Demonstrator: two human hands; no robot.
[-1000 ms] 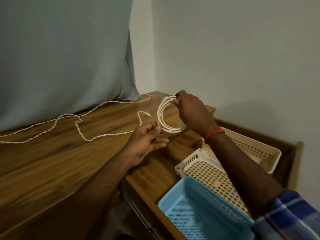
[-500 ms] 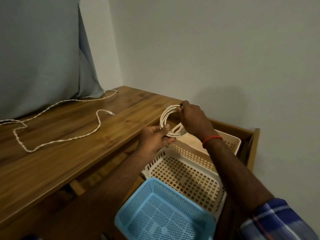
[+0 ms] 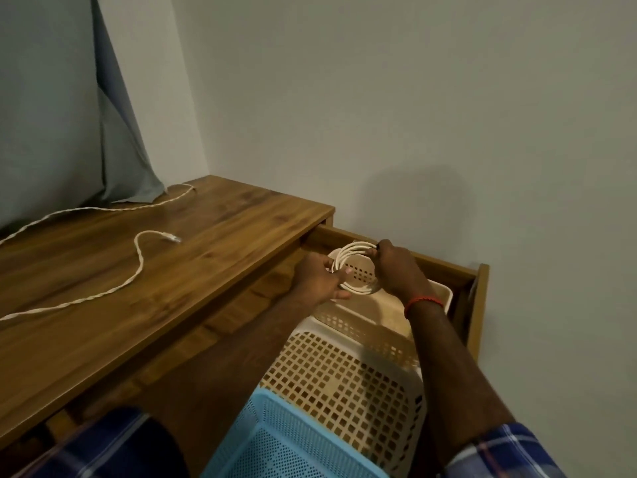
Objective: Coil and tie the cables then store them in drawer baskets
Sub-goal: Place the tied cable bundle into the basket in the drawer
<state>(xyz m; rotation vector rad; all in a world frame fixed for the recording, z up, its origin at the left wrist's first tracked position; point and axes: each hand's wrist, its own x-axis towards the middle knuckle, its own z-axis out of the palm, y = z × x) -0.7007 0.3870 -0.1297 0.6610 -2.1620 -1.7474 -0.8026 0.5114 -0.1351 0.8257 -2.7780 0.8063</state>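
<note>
Over the far cream basket (image 3: 445, 294) of the open drawer (image 3: 481, 305), both hands hold a coiled white cable (image 3: 359, 289) in the air. Its loops form a nearly round ring with no clear long axis, and its opening is tilted up toward the viewer. The left hand (image 3: 319, 281) grips the ring's near-left side with curled fingers, one fingertip showing through the opening. The right hand (image 3: 396, 270) pinches the far-right side of the loops, a red thread band (image 3: 422, 301) on its wrist. Nearer in the drawer sit a beige lattice basket (image 3: 344, 377) and then a blue basket (image 3: 296, 443), in a row from far to near. On the wooden desk top (image 3: 220, 257) to the left lies a loose braided cable (image 3: 139, 267). It runs lengthwise from the left edge toward the far right corner, and its connector end (image 3: 174, 238) points right. A grey curtain (image 3: 120, 150) hangs at the far left, touching the desk, and a plain pale wall (image 3: 413, 98) rises behind the drawer. Plaid sleeves (image 3: 510, 453) show at the near edge.
</note>
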